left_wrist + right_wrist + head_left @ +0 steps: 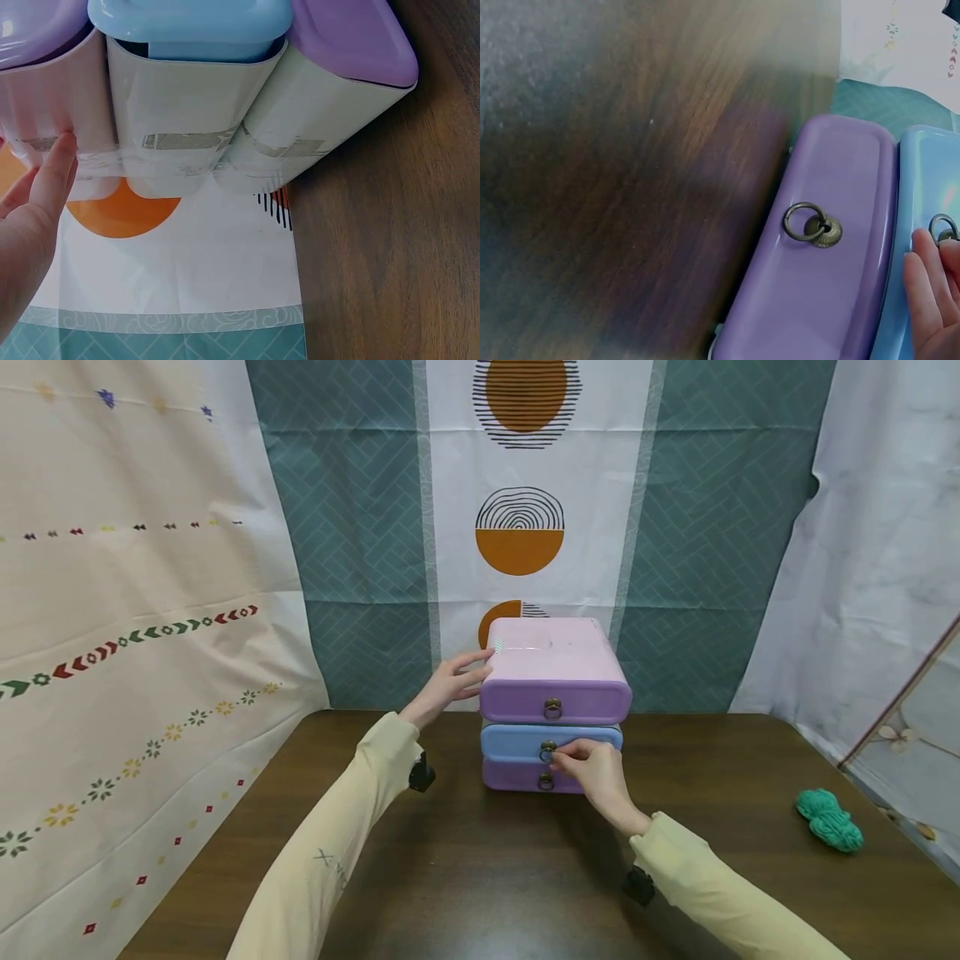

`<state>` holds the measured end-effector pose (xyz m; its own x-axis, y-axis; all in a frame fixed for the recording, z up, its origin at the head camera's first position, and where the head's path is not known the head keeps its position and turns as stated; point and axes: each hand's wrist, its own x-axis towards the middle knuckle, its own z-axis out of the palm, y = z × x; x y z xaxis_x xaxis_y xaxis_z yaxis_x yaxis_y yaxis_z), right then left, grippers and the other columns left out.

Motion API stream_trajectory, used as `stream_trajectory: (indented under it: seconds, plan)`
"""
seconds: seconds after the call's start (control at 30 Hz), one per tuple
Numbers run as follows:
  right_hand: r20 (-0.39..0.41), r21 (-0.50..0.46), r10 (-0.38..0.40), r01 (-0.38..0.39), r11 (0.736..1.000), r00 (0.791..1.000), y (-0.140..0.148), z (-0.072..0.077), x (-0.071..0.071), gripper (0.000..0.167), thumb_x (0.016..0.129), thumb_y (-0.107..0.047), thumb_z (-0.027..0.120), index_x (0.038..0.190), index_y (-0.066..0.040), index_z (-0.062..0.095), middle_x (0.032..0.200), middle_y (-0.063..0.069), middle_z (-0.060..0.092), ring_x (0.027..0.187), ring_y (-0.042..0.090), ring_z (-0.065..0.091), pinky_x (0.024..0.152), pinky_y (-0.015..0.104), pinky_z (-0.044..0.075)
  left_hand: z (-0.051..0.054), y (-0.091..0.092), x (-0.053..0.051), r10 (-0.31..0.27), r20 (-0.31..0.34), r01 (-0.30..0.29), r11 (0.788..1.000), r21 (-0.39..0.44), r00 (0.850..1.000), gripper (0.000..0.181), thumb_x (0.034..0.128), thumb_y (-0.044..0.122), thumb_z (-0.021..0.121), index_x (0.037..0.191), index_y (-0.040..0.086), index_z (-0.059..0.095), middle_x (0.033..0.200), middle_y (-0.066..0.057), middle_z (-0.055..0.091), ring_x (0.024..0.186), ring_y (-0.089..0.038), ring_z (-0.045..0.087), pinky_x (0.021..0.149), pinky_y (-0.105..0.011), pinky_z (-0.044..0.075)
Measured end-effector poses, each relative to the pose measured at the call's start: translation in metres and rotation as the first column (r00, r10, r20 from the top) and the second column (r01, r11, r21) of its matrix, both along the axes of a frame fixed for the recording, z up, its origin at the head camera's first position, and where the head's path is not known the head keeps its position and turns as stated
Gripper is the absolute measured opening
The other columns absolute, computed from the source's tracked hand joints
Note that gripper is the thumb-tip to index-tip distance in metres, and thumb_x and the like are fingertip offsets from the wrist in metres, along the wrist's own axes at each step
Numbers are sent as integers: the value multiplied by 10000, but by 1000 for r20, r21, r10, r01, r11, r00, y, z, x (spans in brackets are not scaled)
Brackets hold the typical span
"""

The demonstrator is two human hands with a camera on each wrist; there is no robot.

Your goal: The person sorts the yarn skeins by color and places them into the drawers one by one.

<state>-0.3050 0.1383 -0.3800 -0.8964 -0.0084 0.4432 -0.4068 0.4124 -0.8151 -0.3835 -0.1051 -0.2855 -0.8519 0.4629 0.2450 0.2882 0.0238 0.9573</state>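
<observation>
Over on the dark bench [465, 893], a drawer stack [555, 653] stands far-middle before teal-and-white cloth [360, 527]; left hand [448, 683] spread against its left side, right hand [602, 774] pinching the blue drawer [513, 742]'s ring [547, 747].

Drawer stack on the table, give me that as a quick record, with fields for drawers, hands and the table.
Top drawer: purple, in pink case
Middle drawer: blue, slightly open
Bottom drawer: purple
Left hand: touching pink case's left side
Right hand: pinching middle drawer's ring pull
Table: brown wood, green yarn at right
</observation>
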Motion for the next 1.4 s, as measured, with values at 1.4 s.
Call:
stream_trajectory:
  seconds: [1.4]
  plan:
    - [112,-86,74,-64,994,991,6,-7,4,90,791,-30,692,841,45,692,736,104,660,710,305,642,605,371,529,9,0,13,3,7,-3,1000,-24,1000,481,933,121,518,1380,33,364,1398,-127,304,1166,-267,430,911,-370,398]
